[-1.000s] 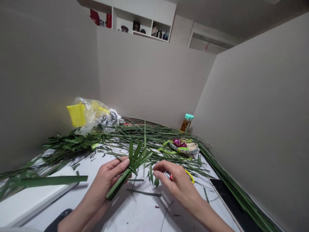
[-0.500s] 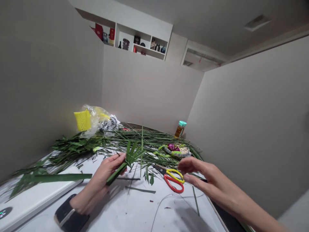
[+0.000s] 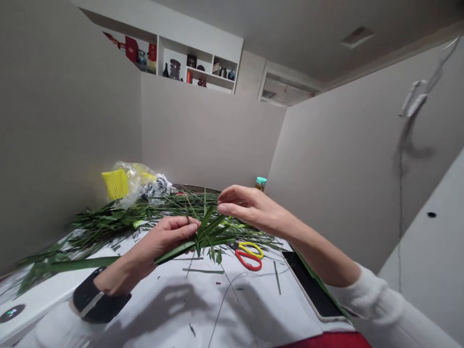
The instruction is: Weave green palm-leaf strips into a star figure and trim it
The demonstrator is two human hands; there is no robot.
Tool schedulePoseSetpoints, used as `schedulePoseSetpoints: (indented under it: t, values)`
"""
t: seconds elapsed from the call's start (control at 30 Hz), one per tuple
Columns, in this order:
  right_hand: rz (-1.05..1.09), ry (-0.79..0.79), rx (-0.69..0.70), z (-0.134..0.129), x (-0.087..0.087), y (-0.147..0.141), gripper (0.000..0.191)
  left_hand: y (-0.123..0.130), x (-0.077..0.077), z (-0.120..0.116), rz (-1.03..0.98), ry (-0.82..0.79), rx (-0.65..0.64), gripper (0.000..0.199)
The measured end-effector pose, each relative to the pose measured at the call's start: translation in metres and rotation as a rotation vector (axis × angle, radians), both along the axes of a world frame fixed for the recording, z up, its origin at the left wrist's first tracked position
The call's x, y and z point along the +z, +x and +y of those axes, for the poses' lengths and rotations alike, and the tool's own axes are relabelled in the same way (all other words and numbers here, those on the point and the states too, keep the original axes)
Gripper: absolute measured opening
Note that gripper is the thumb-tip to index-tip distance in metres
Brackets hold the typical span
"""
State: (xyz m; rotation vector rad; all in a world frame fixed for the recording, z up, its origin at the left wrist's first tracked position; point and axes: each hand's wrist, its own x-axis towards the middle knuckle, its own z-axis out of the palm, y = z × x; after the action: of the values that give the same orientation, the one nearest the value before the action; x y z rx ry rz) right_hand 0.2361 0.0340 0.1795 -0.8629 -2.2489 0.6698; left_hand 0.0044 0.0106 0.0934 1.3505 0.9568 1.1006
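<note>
My left hand [image 3: 170,239] is closed in a pinch on a bundle of green leaf strips [image 3: 208,234]. The strips fan out to the right of the fingers, and a folded end lies below the palm. Above and to the right of the fan, my right hand [image 3: 250,208] hovers with curved fingers and the thumb a little apart; nothing shows in it. Scissors [image 3: 249,256] with one yellow and one red handle lie on the white tabletop [image 3: 232,314] beyond the fan, their blades partly hidden by leaves.
A heap of long green leaves [image 3: 105,217] spreads across the back. Behind it are a yellow basket [image 3: 116,183], a plastic bag [image 3: 136,181] and a teal-lidded bottle [image 3: 260,182]. A dark-screened tablet [image 3: 313,285] lies right, a white box [image 3: 36,299] left. A thin wire [image 3: 219,311] crosses the front.
My right hand has moved up and left, from beside the scissors to over the leaf fan. My left hand has shifted slightly right with the strips. The view has turned right.
</note>
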Motion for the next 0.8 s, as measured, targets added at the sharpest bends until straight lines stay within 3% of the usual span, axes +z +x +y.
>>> schedulePoseSetpoints:
  t: [0.1, 0.23, 0.37, 0.5, 0.63, 0.8]
  values:
    - [-0.007, -0.009, 0.012, 0.004, -0.008, -0.017, 0.027, 0.005, 0.003, -0.002, 0.052, 0.017, -0.023, 0.019]
    - [-0.008, -0.020, 0.038, -0.001, -0.012, -0.026, 0.008, 0.005, 0.001, 0.005, 0.085, 0.009, -0.032, 0.021]
    - [0.020, -0.048, 0.019, -0.002, -0.010, -0.026, 0.014, 0.008, 0.006, 0.011, 0.058, -0.012, -0.057, 0.021]
    - [0.123, -0.098, -0.037, 0.011, -0.004, -0.018, 0.014, 0.004, 0.015, 0.015, -0.046, 0.009, 0.052, 0.026]
    - [0.351, -0.145, -0.184, 0.037, -0.002, -0.001, 0.014, -0.016, 0.004, 0.023, -0.088, -0.044, 0.186, 0.033]
    - [0.591, -0.201, -0.324, 0.060, -0.013, 0.015, 0.023, -0.034, -0.013, 0.022, -0.024, -0.077, 0.170, 0.039]
